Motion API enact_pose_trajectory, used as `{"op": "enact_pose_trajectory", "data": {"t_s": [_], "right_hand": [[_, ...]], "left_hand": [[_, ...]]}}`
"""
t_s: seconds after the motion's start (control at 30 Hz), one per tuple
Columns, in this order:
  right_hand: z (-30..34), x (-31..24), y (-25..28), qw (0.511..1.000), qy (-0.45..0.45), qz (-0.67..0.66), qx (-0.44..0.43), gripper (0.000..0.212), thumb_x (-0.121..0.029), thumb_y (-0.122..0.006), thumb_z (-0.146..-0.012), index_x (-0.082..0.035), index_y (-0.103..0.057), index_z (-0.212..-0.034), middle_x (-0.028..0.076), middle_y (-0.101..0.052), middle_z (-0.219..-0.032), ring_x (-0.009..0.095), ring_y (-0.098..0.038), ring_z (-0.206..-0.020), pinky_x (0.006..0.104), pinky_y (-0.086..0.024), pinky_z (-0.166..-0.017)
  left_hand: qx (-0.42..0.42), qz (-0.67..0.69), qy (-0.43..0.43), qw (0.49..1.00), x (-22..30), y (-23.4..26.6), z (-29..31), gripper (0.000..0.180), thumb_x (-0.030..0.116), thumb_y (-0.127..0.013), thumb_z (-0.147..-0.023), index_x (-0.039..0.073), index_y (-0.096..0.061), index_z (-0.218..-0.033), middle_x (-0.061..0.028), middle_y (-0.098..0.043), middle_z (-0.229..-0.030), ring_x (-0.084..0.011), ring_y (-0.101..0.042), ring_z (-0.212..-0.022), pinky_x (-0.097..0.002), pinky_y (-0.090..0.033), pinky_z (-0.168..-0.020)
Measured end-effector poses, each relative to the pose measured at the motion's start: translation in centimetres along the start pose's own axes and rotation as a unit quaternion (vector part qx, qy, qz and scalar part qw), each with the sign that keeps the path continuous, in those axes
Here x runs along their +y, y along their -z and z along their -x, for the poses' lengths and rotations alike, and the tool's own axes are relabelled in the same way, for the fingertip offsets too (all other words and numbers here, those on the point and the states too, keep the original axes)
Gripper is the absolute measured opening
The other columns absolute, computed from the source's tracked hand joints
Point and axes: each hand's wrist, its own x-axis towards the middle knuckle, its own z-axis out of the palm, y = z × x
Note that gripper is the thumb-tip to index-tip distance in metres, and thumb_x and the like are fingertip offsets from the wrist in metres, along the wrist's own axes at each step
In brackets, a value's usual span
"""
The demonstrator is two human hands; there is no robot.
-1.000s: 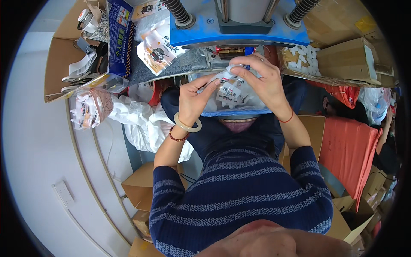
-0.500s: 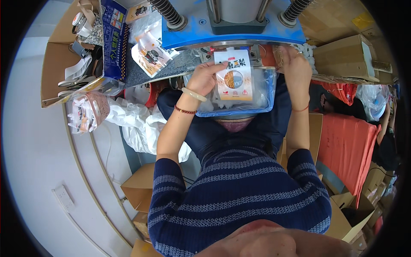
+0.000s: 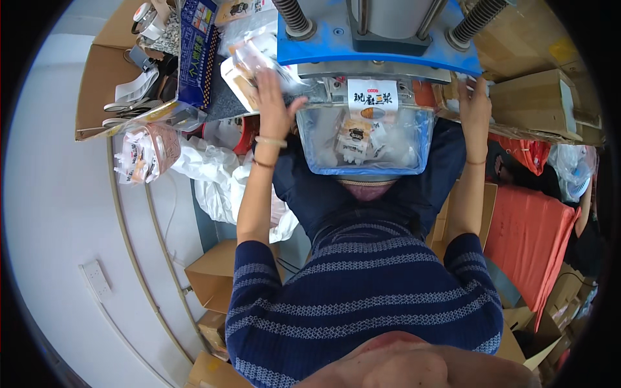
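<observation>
A white printed pouch (image 3: 371, 97) lies flat at the front of the blue press (image 3: 378, 57), under its raised plate, with neither hand on it. My left hand (image 3: 275, 107) is slightly blurred, fingers stretched and thumb apart, beside a pile of printed pouches (image 3: 240, 83) on the dark worktop. My right hand (image 3: 475, 110) reaches to the right end of the press, beside small white pieces. Its fingers are apart, and I see nothing held, though the tips are partly hidden. Between the arms, a blue-rimmed clear bin (image 3: 365, 171) holds several printed packets (image 3: 358, 139).
On the left stands an open carton (image 3: 90, 90) with white rolls and tools, next to a blue printed box (image 3: 196, 55). A bag of packets (image 3: 147, 155) hangs below it. Brown cartons (image 3: 530, 100) crowd the right, above a red wrapped bundle (image 3: 524, 226).
My left hand has let go of the pouch and moved left to the pile. The pouch now sits farther forward under the press. My right hand has shifted slightly right and its fingers have spread.
</observation>
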Motion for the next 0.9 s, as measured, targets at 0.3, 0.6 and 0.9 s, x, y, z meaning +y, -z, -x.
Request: {"op": "enact_pose_trajectory", "data": {"t_s": [0.3,0.6,0.9], "right_hand": [[8.2,-8.1,2.5,0.970,0.019,-0.216,-0.108,0.021,-0.008,-0.066,-0.093,-0.001,-0.067,-0.112,0.008,-0.071,-0.103,0.012,-0.064,-0.090,0.0268,-0.051,-0.081],[7.5,-16.4,0.9,0.910,0.255,-0.296,-0.137,0.020,-0.004,-0.071,-0.085,-0.001,-0.069,-0.104,0.011,-0.070,-0.097,0.024,-0.066,-0.085,0.0321,-0.052,-0.078],[4.1,-11.0,0.3,0.921,0.183,-0.127,-0.319,0.029,-0.022,-0.064,-0.092,0.001,-0.066,-0.111,0.018,-0.068,-0.105,0.035,-0.065,-0.094,0.0371,-0.052,-0.083]], "left_hand": [[-0.037,0.249,0.163,0.954,4.7,5.1,2.1,0.025,-0.007,-0.065,-0.084,0.002,-0.075,-0.105,-0.0101,-0.075,-0.100,-0.0125,-0.069,-0.090,-0.0266,-0.052,-0.081],[-0.156,0.462,0.225,0.844,11.6,8.7,0.1,0.019,0.005,-0.074,-0.087,-0.003,-0.074,-0.104,-0.0035,-0.073,-0.088,-0.0039,-0.060,-0.078,-0.0200,-0.049,-0.070],[-0.432,0.625,0.325,0.564,11.2,3.6,0.6,0.020,0.011,-0.072,-0.090,-0.002,-0.072,-0.105,-0.0057,-0.073,-0.097,-0.0089,-0.066,-0.084,-0.0244,-0.053,-0.077]]}}
